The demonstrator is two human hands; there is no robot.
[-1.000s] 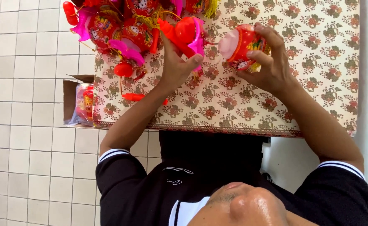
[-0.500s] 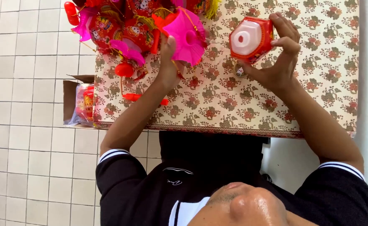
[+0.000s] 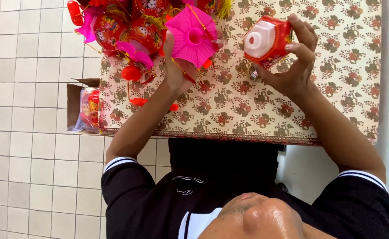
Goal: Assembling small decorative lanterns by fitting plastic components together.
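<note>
Pink pleated paper lantern (image 3: 191,37) cupped from below by the left hand (image 3: 179,66), fingers curled around its rim, red lantern with white hexagonal cap (image 3: 265,40) pinched between right hand (image 3: 294,66) fingertips, both above the floral tablecloth (image 3: 247,106), beside a heap of red lanterns (image 3: 128,26), cardboard box (image 3: 77,108) at the table's edge.

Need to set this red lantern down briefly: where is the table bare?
The flowered tablecloth lies bare between the left hand and the right hand, which holds the red lantern, down to the near edge, and again right of the right hand. The far left corner is crowded: a pile of lanterns sits beside the pink lantern in the left hand.
</note>
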